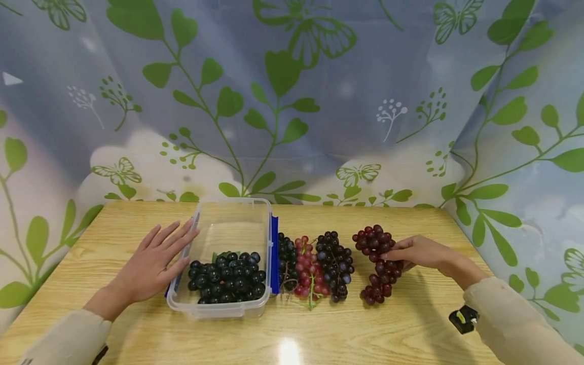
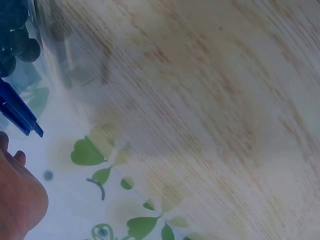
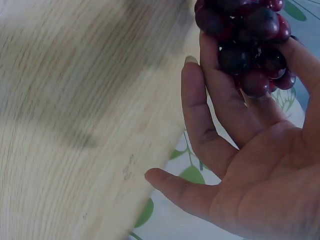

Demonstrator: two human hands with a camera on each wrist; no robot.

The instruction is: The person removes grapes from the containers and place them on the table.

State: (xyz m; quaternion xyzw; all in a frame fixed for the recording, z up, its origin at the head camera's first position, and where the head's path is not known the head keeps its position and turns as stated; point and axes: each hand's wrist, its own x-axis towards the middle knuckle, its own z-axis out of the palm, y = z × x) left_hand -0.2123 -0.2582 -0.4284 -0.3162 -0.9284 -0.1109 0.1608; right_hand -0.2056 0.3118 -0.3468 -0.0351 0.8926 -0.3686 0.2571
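Note:
My right hand point(image 1: 417, 252) pinches a bunch of dark red grapes point(image 1: 387, 274) by its middle, at the right of the row. In the right wrist view the thumb and fingers hold the red grapes point(image 3: 250, 45), while the other fingers of the hand point(image 3: 260, 155) spread loosely. My left hand point(image 1: 152, 261) lies with straight fingers against the left side of a clear plastic container point(image 1: 234, 213). Black grapes point(image 1: 228, 279) fill the near half of that container. The left wrist view shows only part of the left hand point(image 2: 22, 195) near a blue clip point(image 2: 17, 107).
Right of the container lie a black bunch point(image 1: 286, 258), a pinkish-red bunch point(image 1: 310, 268) and another dark bunch point(image 1: 335, 263). A blue clip flap point(image 1: 275, 253) hangs out on the container's right side. The wooden table point(image 1: 342, 329) meets a leaf-patterned cloth point(image 1: 319, 126) behind.

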